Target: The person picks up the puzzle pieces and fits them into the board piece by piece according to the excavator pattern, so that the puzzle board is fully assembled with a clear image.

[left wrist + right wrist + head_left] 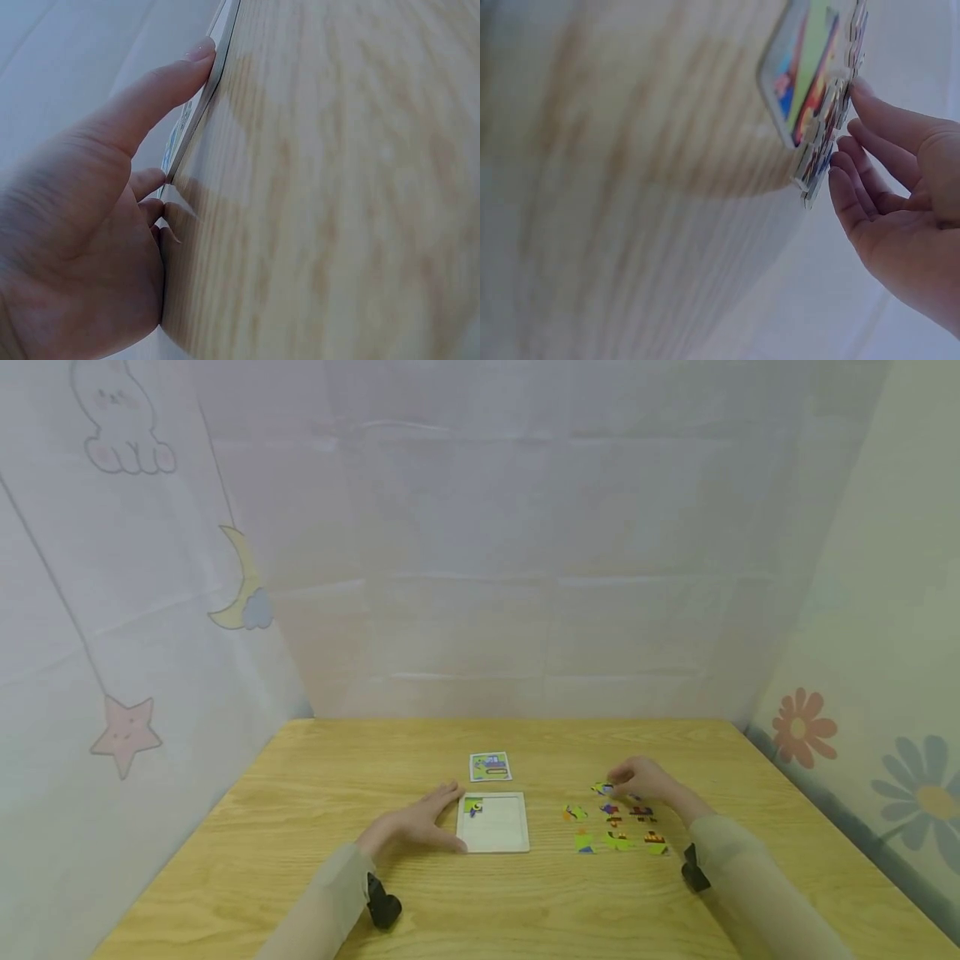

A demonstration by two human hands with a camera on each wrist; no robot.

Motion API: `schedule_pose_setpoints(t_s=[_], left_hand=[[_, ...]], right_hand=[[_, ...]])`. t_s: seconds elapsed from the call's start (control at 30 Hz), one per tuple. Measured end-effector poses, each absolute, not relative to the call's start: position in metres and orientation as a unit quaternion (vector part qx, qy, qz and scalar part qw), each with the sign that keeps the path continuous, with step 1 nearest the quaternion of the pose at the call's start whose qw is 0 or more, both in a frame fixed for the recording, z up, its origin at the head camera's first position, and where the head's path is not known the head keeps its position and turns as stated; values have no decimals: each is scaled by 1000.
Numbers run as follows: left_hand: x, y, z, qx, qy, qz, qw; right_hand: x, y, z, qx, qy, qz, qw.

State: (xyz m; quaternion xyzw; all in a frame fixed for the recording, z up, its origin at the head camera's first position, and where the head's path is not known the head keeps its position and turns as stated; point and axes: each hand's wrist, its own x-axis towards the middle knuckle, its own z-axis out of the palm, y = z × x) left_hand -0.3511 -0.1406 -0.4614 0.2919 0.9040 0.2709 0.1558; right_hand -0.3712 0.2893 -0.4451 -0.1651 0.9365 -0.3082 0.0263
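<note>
A white square puzzle tray [491, 848] lies on the table with one green puzzle piece [473, 806] in its upper left corner. My left hand [420, 821] rests at the tray's left side, fingers and thumb spread; in the left wrist view the thumb touches the tray's edge. To the right lie several colourful puzzle pieces [618, 842] in loose rows. Over the back row is my right hand [647, 781], its fingertips at a green and blue puzzle piece [601, 788]. In the right wrist view its thumb [889, 116] and loosely bent fingers reach down to the pieces, apart from each other.
Behind the tray lies a small picture card [491, 767] with a white border. All of it is on a wooden table [375, 752]. Hanging cloths [555, 543] with printed figures enclose the table at the back and both sides.
</note>
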Motion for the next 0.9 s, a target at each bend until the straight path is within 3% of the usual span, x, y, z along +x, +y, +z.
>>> schedule_pose_setpoints(t_s=[0.7,0.9], left_hand=[[-352,-141,-461,296,896,284,168],[-353,-141,-461,299,897,279,168]], right_hand=[[-373,287,-442,-163,932,-324,-6],[-378,292,-441,-136,906,-400,26]])
